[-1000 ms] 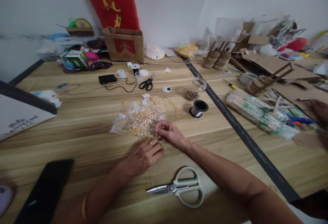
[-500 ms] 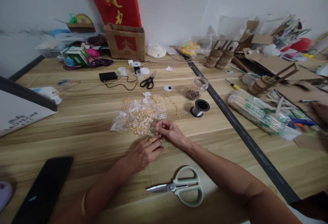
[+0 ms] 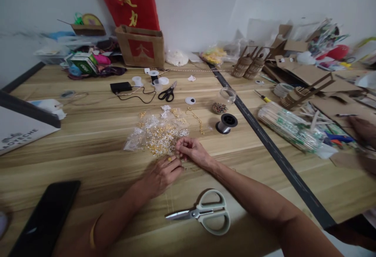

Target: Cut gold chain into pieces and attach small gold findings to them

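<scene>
My left hand [image 3: 163, 174] and my right hand [image 3: 192, 152] meet at the near edge of a pile of small gold and silver jewelry findings [image 3: 161, 137]. The right hand's thumb and forefinger are pinched together; whatever sits between them is too small to name. Curled fingers on the left hand hide their tips. A thin gold chain [image 3: 195, 169] lies beneath the right wrist, and clear thread [image 3: 169, 202] runs down from the left hand. Scissors with pale handles [image 3: 213, 212] rest just in front. Another gold chain [image 3: 197, 120] lies beyond the right hand.
A wire spool [image 3: 226, 123] and a jar of beads [image 3: 221, 106] stand to the right. Black scissors [image 3: 168, 92] lie farther back. A phone [image 3: 44, 219] is at the left, bundled sticks [image 3: 289, 127] at the right. Another person's hand [image 3: 362, 129] shows at the right edge.
The whole view has shifted slightly leftward. My hands stay together at the pile with hardly any movement. At the right edge, the other person's hand has come further into view.
</scene>
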The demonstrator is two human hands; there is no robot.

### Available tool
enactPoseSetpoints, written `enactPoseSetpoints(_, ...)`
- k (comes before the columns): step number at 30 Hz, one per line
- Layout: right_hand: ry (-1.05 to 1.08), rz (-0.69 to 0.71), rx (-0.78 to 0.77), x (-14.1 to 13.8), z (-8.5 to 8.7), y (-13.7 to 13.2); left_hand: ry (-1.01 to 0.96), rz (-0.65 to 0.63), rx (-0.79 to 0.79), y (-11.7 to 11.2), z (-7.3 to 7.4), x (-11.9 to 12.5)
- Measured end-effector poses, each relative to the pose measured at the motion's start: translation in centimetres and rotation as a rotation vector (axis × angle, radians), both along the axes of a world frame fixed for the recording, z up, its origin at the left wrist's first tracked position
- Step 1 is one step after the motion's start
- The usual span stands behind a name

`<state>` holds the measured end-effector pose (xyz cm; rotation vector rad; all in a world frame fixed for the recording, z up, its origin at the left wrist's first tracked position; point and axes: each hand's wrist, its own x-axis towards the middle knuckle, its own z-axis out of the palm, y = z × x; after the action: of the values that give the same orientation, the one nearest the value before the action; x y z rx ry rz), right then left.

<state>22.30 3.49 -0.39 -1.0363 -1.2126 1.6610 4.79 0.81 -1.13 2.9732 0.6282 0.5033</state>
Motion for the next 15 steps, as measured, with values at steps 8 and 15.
enactPoseSetpoints(8, 0.01, 0.005, -0.017, 0.04, 0.01, -0.05, -0.029, -0.014, 0.009, 0.05, 0.12, 0.04)
enactPoseSetpoints(15, 0.009, 0.001, -0.005, 0.1, -0.54, 0.11, 0.016, -0.007, -0.028, 0.03, -0.05, 0.03)
